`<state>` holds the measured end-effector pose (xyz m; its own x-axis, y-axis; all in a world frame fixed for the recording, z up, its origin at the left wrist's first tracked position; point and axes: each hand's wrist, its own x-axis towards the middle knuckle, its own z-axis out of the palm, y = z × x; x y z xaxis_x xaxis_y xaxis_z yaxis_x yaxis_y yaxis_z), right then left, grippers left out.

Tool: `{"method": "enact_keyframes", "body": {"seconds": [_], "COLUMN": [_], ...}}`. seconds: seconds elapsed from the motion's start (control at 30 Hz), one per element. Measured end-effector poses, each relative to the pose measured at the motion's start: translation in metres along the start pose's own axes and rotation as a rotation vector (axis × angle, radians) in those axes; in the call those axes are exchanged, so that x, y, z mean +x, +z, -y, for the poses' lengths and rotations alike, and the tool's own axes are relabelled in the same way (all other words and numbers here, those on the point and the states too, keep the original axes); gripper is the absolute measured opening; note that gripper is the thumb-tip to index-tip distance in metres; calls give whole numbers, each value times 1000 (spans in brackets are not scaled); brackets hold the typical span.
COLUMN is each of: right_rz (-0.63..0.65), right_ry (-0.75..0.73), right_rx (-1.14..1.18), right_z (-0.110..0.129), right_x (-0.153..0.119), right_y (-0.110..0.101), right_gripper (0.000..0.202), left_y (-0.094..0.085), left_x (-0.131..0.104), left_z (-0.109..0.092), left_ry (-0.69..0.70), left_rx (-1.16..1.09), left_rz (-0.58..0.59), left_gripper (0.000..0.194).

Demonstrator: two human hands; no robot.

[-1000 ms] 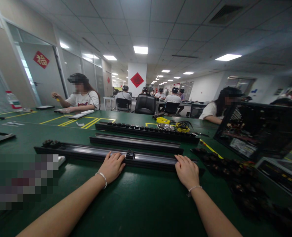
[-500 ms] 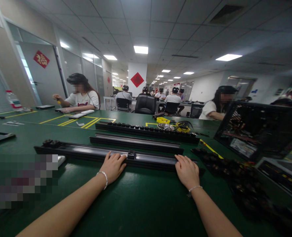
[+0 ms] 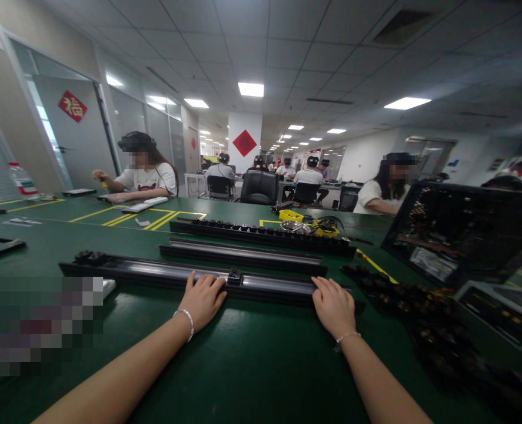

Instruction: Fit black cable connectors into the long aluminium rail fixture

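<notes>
Lying on the green table (image 3: 261, 365), the nearest black channel (image 3: 269, 295) holds a small block (image 3: 235, 276) mid-length and dark parts (image 3: 90, 257) at its left end; left hand (image 3: 202, 303) and right hand (image 3: 333, 307) rest apart on it, whether gripping I can't tell.

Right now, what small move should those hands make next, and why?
Probably nudge the small black block gently rightward: the left hand's fingers lie just left of it, and the rail runs on toward the right hand.
</notes>
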<state>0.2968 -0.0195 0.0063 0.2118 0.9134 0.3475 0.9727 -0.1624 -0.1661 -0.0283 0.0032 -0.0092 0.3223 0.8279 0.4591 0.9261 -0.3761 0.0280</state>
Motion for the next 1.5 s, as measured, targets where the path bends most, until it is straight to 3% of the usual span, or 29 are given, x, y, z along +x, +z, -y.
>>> {"method": "enact_keyframes", "body": {"seconds": [0.47,0.73,1.5], "right_rz": [-19,22,-16], "right_ry": [0,4,5], "right_rx": [-9,-5,-28], "right_z": [-1,1,2], "right_x": [1,1,0], "right_y": [3,-1,0], "right_gripper": [47,49,48], "left_y": [-1,1,4], "left_x": [4,6,7], "left_z": [-11,-10,-8], "left_ry": [23,11,8], "left_rx": [38,29,21], "left_rz": [-9,-12,-6], "left_gripper": [25,25,30]}}
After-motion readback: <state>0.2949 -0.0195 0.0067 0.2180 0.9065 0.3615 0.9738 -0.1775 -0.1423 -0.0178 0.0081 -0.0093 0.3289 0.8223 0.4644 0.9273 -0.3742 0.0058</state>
